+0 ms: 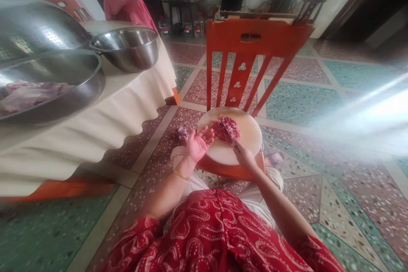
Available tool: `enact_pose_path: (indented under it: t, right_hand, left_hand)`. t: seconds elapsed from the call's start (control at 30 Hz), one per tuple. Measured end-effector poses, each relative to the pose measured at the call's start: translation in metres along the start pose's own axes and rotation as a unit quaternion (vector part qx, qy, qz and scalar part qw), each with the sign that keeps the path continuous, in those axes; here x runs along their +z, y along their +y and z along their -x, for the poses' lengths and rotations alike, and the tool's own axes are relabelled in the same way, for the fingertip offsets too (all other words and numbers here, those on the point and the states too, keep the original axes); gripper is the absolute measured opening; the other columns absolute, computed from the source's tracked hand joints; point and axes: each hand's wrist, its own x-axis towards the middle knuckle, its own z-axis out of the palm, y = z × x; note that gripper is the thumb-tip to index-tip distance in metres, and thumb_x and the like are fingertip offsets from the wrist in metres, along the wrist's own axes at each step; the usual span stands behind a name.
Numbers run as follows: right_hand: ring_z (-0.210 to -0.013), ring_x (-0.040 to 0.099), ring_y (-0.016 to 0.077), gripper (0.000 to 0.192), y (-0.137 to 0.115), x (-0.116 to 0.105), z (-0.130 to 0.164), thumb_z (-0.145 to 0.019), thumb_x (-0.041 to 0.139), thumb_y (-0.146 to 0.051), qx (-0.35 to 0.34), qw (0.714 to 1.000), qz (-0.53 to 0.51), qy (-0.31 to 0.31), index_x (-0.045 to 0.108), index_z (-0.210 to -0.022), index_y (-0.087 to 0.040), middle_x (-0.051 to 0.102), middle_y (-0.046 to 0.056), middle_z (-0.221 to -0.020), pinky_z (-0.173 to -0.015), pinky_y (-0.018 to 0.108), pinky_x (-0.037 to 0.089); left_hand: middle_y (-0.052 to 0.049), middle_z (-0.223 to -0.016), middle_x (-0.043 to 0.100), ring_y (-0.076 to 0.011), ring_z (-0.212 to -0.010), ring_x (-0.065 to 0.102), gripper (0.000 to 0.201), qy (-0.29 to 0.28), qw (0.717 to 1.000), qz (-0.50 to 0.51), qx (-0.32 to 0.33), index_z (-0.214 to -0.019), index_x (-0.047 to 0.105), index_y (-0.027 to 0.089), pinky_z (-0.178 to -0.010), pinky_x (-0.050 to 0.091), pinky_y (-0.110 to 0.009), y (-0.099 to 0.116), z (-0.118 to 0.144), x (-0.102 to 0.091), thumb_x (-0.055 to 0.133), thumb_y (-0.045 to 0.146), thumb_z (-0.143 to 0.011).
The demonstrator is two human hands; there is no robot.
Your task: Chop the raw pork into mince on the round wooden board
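Observation:
A heap of chopped raw meat [231, 126] lies on a round pale cutting board [250, 136], which rests on the seat of an orange-red wooden chair [240, 46]. My right hand [245, 156] is closed round the handle of a knife [227, 127]; its blade reaches into the meat and is seen nearly edge-on. At the board's left edge, my left hand [198, 144] is turned palm up with its fingers spread, holding nothing. Its fingertips are close to the meat; whether they touch it I cannot tell.
To the left, a table with a cream cloth [127, 106] bears a large metal basin [92, 89] with raw meat in it, a smaller steel bowl [134, 57] and a perforated metal colander [47, 29]. A small dark table [181, 3] with cups stands at the back.

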Motion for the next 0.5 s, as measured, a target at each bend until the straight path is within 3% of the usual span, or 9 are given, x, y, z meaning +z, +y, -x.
enact_pose_path:
  t: [0.07,0.13,0.23,0.3,0.4,0.5]
  right_hand:
    - [-0.099,0.067,0.0249,0.051,-0.002,-0.013,0.005,-0.093,0.043,-0.032,-0.008,0.999,-0.028,0.045,0.045,-0.143,-0.023,0.070,0.009,-0.110,-0.090,0.034,0.050]
    - [-0.110,0.062,0.0241,0.051,-0.003,-0.025,0.010,-0.094,0.040,-0.034,-0.022,0.993,-0.056,0.099,0.044,-0.144,-0.023,0.066,0.008,-0.119,-0.095,0.034,0.047]
    - [-0.121,0.054,0.0223,0.053,0.000,-0.030,0.013,-0.094,0.037,-0.033,-0.031,0.984,-0.078,0.158,0.041,-0.146,-0.022,0.059,0.006,-0.130,-0.102,0.033,0.042]
    - [-0.119,0.056,0.0230,0.053,0.004,-0.027,0.010,-0.092,0.039,-0.031,-0.019,0.989,-0.065,0.131,0.044,-0.144,-0.021,0.062,0.007,-0.127,-0.101,0.034,0.043]
    - [-0.106,0.063,0.0244,0.050,0.007,-0.025,0.004,-0.090,0.043,-0.028,0.002,0.999,-0.033,0.038,0.051,-0.139,-0.024,0.070,0.005,-0.111,-0.094,0.035,0.048]
    - [-0.100,0.066,0.0250,0.049,0.004,-0.032,0.000,-0.091,0.043,-0.030,0.003,0.998,-0.034,0.047,0.051,-0.139,-0.025,0.071,0.006,-0.109,-0.090,0.034,0.050]
  left_hand:
    - [-0.007,-0.082,0.066,-0.0142,-0.071,0.062,0.032,0.048,0.999,-0.003,0.006,-0.097,0.063,0.014,-0.064,0.049,-0.026,-0.003,-0.004,-0.006,0.053,0.043,-0.090]
    - [0.001,-0.059,0.055,-0.0076,-0.051,0.049,0.021,0.095,0.995,-0.009,0.014,-0.080,0.058,0.015,-0.050,0.038,-0.021,-0.007,-0.010,-0.012,0.057,0.034,-0.089]
    - [0.008,-0.049,0.038,-0.0038,-0.042,0.036,0.023,0.123,0.991,-0.047,0.016,-0.069,0.048,0.017,-0.044,0.028,-0.018,-0.016,-0.017,-0.017,0.062,0.026,-0.085]
    - [0.009,-0.049,0.035,-0.0031,-0.041,0.033,0.024,0.126,0.990,-0.062,0.017,-0.069,0.047,0.017,-0.043,0.027,-0.017,-0.021,-0.019,-0.019,0.063,0.026,-0.084]
    - [0.008,-0.049,0.036,-0.0034,-0.041,0.033,0.023,0.133,0.990,-0.049,0.009,-0.070,0.048,0.017,-0.042,0.027,-0.017,-0.028,-0.019,-0.024,0.062,0.028,-0.085]
    - [0.007,-0.050,0.040,-0.0038,-0.042,0.037,0.022,0.150,0.988,-0.035,-0.006,-0.072,0.048,0.016,-0.043,0.028,-0.016,-0.030,-0.016,-0.032,0.061,0.028,-0.085]
